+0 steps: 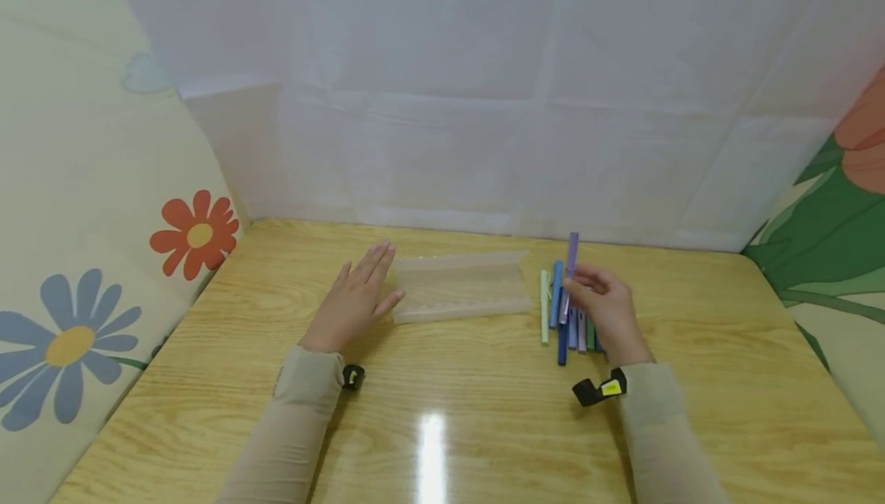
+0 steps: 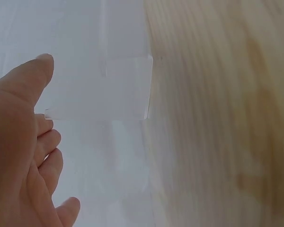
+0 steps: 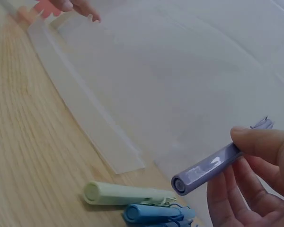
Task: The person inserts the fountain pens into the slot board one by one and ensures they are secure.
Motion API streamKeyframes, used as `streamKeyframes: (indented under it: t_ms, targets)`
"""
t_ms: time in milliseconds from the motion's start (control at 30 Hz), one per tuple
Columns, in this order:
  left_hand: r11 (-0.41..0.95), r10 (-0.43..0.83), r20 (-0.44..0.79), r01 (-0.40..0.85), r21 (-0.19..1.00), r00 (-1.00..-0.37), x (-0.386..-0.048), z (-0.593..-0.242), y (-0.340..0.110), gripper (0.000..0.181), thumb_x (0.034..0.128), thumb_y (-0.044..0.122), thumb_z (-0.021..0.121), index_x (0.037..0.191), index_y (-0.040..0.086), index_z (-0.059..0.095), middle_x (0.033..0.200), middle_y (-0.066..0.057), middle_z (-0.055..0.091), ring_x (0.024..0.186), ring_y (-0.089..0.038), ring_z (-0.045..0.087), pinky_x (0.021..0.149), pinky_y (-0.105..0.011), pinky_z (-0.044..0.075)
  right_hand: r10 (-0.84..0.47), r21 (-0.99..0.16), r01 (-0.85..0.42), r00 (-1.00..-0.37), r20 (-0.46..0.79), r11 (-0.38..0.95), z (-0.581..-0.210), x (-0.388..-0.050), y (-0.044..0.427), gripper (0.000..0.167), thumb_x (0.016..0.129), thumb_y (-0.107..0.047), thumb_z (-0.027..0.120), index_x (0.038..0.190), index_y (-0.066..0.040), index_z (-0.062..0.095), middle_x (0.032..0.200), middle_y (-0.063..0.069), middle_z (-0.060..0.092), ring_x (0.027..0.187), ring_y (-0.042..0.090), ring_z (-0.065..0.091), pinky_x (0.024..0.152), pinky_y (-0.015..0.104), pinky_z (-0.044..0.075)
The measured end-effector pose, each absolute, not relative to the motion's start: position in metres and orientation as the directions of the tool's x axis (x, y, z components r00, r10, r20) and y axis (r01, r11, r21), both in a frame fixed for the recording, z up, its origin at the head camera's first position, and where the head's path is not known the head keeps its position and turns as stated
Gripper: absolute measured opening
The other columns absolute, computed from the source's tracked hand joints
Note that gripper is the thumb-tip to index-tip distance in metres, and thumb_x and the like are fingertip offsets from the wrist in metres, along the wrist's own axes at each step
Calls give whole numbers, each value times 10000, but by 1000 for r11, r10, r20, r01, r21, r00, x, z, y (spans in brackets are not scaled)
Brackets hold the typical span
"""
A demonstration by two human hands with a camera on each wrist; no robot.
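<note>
A purple pen point(image 1: 572, 255) is pinched between the thumb and fingers of my right hand point(image 1: 608, 312), above a group of pens on the table. In the right wrist view the purple pen point(image 3: 206, 169) is tilted, clear of a pale green pen point(image 3: 128, 195) and a blue pen point(image 3: 156, 213). A translucent plastic tray point(image 1: 462, 289) lies left of the pens. Beside its left end is my left hand point(image 1: 356, 300), fingers extended; whether it touches the tray point(image 2: 128, 87) cannot be told.
Several pens in green, blue and purple lie side by side under the right hand, among them a dark blue pen point(image 1: 562, 346). A white cloth point(image 1: 442, 104) hangs behind the wooden table point(image 1: 484, 427), with flowered cloths at both sides.
</note>
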State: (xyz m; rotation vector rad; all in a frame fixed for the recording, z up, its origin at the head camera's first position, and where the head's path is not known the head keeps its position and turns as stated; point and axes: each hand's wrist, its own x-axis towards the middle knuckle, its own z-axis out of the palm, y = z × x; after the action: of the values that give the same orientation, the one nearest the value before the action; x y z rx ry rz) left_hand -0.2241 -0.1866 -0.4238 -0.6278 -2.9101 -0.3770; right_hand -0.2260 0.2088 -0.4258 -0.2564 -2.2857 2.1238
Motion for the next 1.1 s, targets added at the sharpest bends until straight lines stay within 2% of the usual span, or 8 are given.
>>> streamKeyframes:
  t_ms: [100,400,633,833,1100]
  targets:
    - [881,386,184,420,216,-904,-225,-424,-187,765,1063,396,516,1609,-6,161,1678,-181,153,1547,-346,132,1211,-645,158,111,-995,95,-990,-90,38,-428,-227,203,445,954,-109,719,1338,48,561,987,-64,673,895,71,670,839,213,584]
    - [876,386,184,422,234,-904,-225,-425,-188,774,1059,403,522,1610,-2,160,1678,-177,156,1545,-344,139,1211,-645,159,69,-995,92,-994,-90,28,-429,-231,186,393,956,-64,700,1304,62,567,1000,-48,674,882,85,671,820,233,593]
    - [878,386,191,423,224,-902,-226,-426,-189,780,1056,406,529,1611,0,162,1677,-173,162,1544,-344,146,1212,-641,162,48,-997,81,-995,-82,-13,-428,-239,173,412,963,-82,697,1341,29,577,1063,-6,663,913,77,678,848,251,591]
    - [876,385,176,418,242,-906,-224,-424,-189,779,1059,402,522,1613,2,149,1682,-170,145,1549,-340,126,1217,-638,143,71,-998,61,-996,-62,-28,-425,-246,162,400,951,-83,714,1323,18,606,1051,-5,678,919,80,681,867,239,586]
    - [871,386,194,426,246,-902,-222,-423,-188,775,1058,394,523,1609,-9,156,1675,-185,161,1544,-349,139,1213,-641,156,133,-993,0,-991,-16,-116,-422,-253,152,398,939,-16,708,1308,86,600,984,-21,696,852,64,701,853,245,597]
